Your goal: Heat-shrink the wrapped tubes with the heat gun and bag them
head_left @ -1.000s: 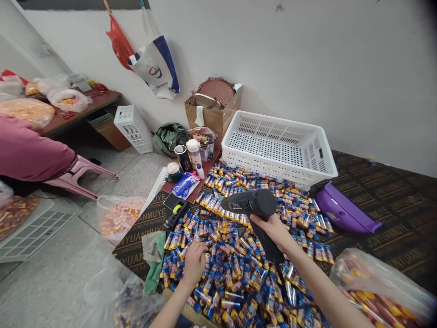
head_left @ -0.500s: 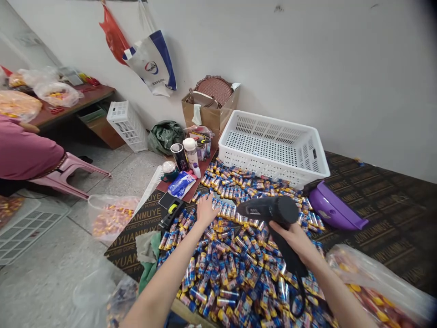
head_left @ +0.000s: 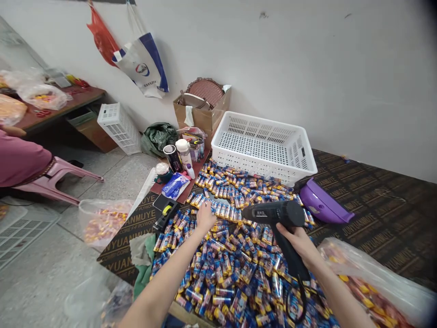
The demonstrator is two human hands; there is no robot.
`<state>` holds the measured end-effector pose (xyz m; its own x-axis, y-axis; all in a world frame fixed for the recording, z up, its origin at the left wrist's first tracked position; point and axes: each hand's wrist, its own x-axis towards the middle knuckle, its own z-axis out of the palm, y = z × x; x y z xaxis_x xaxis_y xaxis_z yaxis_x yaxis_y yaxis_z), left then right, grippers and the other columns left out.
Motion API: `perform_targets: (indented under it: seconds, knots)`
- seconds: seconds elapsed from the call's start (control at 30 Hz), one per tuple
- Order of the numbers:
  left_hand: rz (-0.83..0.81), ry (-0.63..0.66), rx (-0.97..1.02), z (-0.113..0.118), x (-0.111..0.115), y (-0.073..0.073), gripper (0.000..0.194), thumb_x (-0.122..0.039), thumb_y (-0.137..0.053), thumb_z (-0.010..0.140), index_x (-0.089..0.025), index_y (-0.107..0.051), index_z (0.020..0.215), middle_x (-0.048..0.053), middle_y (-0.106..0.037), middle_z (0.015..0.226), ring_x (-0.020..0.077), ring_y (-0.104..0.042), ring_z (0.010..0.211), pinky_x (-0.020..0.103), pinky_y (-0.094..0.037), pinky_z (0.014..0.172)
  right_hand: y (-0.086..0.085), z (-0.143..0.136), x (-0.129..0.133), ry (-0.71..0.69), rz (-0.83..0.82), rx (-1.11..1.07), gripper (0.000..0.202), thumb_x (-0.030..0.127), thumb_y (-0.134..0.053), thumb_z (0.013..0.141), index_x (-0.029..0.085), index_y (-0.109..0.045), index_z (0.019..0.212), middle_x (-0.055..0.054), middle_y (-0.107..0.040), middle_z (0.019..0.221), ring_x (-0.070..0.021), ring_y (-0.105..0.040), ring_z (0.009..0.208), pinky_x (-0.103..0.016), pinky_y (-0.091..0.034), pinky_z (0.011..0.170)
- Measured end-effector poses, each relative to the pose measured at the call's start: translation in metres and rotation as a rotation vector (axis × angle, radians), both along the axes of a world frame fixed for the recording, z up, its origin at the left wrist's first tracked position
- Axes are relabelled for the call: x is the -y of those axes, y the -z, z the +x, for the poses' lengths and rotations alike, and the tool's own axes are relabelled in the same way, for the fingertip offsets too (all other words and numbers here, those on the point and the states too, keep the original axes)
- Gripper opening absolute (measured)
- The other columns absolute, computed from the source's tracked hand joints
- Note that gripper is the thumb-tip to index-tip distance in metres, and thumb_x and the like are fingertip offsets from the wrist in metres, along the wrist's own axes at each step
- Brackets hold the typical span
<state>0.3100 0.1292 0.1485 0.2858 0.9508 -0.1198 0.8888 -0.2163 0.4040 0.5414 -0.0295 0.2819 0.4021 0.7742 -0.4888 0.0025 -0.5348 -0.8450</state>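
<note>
A black heat gun (head_left: 273, 212), or a dryer of that shape, is in my right hand (head_left: 297, 240), whose fingers wrap round its handle. Its nozzle points left, just above the right end of a neat row of small cylinders (head_left: 227, 211) in blue and yellow printed wrap. My left hand (head_left: 205, 218) rests at this row, its fingers curled and drawn together; whatever is under the fingertips is hidden. Below both hands spreads a big heap of the same wrapped cylinders (head_left: 225, 269), with more of them (head_left: 235, 184) behind the row.
Behind the heap stands a white plastic crate (head_left: 262, 171), with a purple basin (head_left: 322, 202) to its right. A tape dispenser (head_left: 166, 212), blue packet (head_left: 175, 185) and cups (head_left: 173, 158) are at left. A filled clear bag (head_left: 378, 278) lies right. A seated person (head_left: 23, 159) is far left.
My left hand's fingers, spread over the row before, are now curled in. The heat gun's nozzle stays close to the row's right end. The whole view has shifted slightly.
</note>
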Motion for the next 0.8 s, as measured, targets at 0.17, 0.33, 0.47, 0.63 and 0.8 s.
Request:
perform_targets:
  seconds: [0.17,0.33,0.47,0.63,0.8]
  knots:
    - [-0.052,0.093,0.163,-0.027,0.062,0.003,0.060,-0.027,-0.061,0.063,-0.021,-0.043,0.121,0.008,-0.052,0.107,0.0249,-0.047,0.103,0.035,-0.038,0.086,0.003,-0.038,-0.040,-0.126,0.102,-0.085,0.037,0.050,-0.065,0.067,0.017,-0.056,0.080,-0.003,-0.061,0.060,-0.0170,-0.057,0.048,-0.027,-0.043,0.042]
    - [-0.010,-0.071,0.388,-0.071,0.101,0.008,0.032,-0.028,-0.046,0.078,-0.022,-0.053,0.109,0.008,-0.056,0.106,0.0221,-0.051,0.102,0.036,-0.042,0.086,0.006,-0.073,-0.079,-0.250,0.179,-0.124,0.037,0.050,-0.065,0.066,0.018,-0.055,0.082,-0.001,-0.060,0.061,-0.0174,-0.058,0.048,-0.029,-0.045,0.045]
    - [0.019,-0.171,0.433,-0.098,0.115,0.010,0.025,-0.027,-0.043,0.080,-0.020,-0.057,0.099,0.008,-0.059,0.101,0.0219,-0.055,0.097,0.038,-0.044,0.085,0.015,-0.099,-0.109,-0.302,0.254,-0.121,0.038,0.050,-0.065,0.066,0.016,-0.055,0.080,-0.001,-0.059,0.061,-0.0156,-0.055,0.047,-0.027,-0.043,0.043]
    - [0.005,-0.187,0.425,-0.102,0.111,0.007,0.021,-0.024,-0.044,0.079,-0.020,-0.060,0.092,0.008,-0.062,0.097,0.0206,-0.056,0.095,0.036,-0.045,0.085,0.010,-0.108,-0.121,-0.376,0.255,-0.125,0.036,0.048,-0.064,0.068,0.016,-0.055,0.081,0.001,-0.056,0.056,-0.0132,-0.053,0.045,-0.025,-0.043,0.044]
    - [0.004,-0.151,0.424,-0.095,0.093,0.009,0.021,-0.024,-0.043,0.078,-0.022,-0.060,0.091,0.005,-0.062,0.097,0.0199,-0.056,0.095,0.036,-0.045,0.085,-0.001,-0.063,-0.087,-0.375,0.148,-0.083,0.038,0.048,-0.064,0.069,0.017,-0.055,0.088,0.000,-0.061,0.062,-0.0142,-0.056,0.048,-0.026,-0.045,0.046]
